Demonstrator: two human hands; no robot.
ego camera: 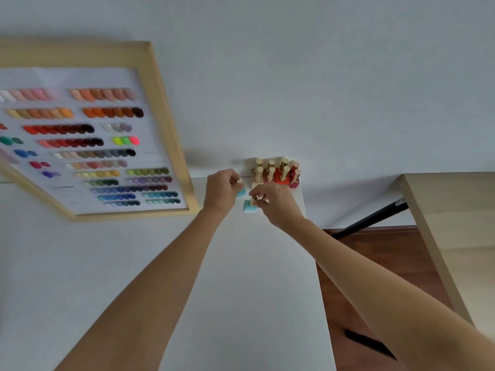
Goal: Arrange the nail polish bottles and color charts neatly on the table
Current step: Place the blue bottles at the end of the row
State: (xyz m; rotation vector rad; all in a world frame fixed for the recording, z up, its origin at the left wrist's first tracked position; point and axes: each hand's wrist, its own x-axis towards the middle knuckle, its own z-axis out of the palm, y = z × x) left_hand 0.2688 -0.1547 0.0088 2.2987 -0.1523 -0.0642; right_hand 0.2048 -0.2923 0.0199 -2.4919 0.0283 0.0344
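A wood-framed color chart (88, 145) with rows of painted nail swatches leans against the wall at the left of the white table (241, 277). Several red and pale nail polish bottles with gold caps (277, 171) stand grouped at the table's far right corner. My left hand (221, 190) pinches the cap of a light blue bottle (242, 192) just left of that group. My right hand (276, 203) grips the cap of a second light blue bottle (249, 208), slightly nearer to me. Both forearms reach across the table.
A light wooden table (452, 223) with a black leg (372, 219) stands to the right, with brown floor (375, 263) in the gap between. The white wall (294, 76) runs behind the table's far edge.
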